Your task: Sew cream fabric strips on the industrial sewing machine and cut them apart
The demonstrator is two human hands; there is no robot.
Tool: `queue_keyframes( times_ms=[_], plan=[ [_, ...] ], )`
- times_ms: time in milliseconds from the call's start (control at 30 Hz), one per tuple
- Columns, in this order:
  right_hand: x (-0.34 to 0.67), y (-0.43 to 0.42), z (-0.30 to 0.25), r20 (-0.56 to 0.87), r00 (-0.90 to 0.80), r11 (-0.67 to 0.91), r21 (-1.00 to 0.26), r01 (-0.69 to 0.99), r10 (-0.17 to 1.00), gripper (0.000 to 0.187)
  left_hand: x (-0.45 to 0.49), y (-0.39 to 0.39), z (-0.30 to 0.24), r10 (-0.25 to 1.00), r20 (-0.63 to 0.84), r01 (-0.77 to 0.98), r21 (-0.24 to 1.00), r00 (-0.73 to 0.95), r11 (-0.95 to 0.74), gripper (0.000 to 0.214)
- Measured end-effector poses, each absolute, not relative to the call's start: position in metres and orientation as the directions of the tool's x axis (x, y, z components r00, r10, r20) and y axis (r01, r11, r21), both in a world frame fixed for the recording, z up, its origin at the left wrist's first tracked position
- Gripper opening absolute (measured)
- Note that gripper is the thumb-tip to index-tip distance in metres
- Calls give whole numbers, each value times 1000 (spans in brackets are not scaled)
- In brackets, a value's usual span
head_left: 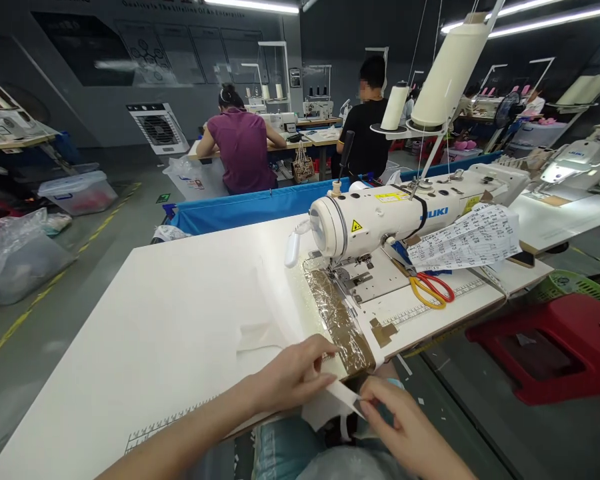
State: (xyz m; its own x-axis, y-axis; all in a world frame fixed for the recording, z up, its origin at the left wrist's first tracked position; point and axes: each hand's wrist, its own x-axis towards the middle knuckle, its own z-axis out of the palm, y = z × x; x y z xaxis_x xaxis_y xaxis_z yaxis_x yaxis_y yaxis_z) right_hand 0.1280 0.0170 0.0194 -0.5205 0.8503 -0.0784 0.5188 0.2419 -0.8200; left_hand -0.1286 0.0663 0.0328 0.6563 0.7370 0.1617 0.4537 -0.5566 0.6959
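A white piece of fabric [343,396] stretches between my two hands at the front edge of the table. My left hand [305,373] pinches it between thumb and fingers, with more of the cloth hanging below and a paler flap [260,337] lying on the tabletop behind. To the right and lower, my right hand [387,410] grips the corner of the fabric at its fingertips. Just beyond both hands stands a white sewing machine [370,217], its needle area over a brown taped strip [337,313]. A white band runs down beside that strip and over the table edge.
Scissors with red and yellow handles [433,290] lie right of the needle area. A handwritten paper [465,240] leans on the machine. Thread cones [450,73] stand above. A red stool [550,347] is at the right. Two people [243,147] work beyond a blue cloth trough [250,208].
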Motion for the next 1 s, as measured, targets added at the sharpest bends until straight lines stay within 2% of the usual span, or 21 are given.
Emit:
queue_keyframes(
  times_ms=[67, 133, 233, 333, 467, 600, 667, 767, 833, 900, 1000],
  plan=[
    [148, 11, 15, -106, -488, 211, -808, 550, 866, 31, -150, 80, 28, 758, 287, 557, 536, 586, -634, 33],
    [173, 6, 15, -142, -461, 175, -798, 577, 876, 35, -180, 98, 20, 805, 356, 748, 321, 474, -581, 37],
    [211, -2, 20, -222, -400, 86, -779, 622, 889, 42, -220, 116, 7, 858, 302, 887, 77, 415, -456, 49],
    [243, -9, 26, -279, -330, 11, -748, 664, 902, 50, -226, 108, -2, 850, 243, 879, -24, 467, -476, 57],
    [279, -13, 28, -291, -230, -33, -683, 730, 929, 56, -197, 78, -3, 783, 280, 824, -64, 556, -563, 55],
    [280, -3, 29, -76, -76, 15, -599, 800, 994, 49, -180, 68, 3, 735, 281, 774, -46, 617, -632, 53],
    [252, 5, 33, 9, -39, 37, -611, 791, 999, 43, -181, 72, 6, 722, 289, 756, -9, 628, -654, 51],
    [182, 21, 41, 82, -158, 170, -701, 693, 984, 33, -186, 78, 10, 702, 317, 729, 46, 638, -683, 46],
    [130, 35, 44, 152, -248, 281, -704, 652, 957, 26, -189, 80, 12, 692, 333, 718, 60, 641, -694, 43],
    [86, 51, 44, 223, -310, 377, -669, 641, 924, 22, -190, 80, 11, 683, 348, 715, 51, 642, -698, 42],
    [42, 78, 39, 255, -374, 451, -572, 685, 892, 21, -191, 79, 9, 683, 354, 720, 36, 639, -693, 42]
  ],
)
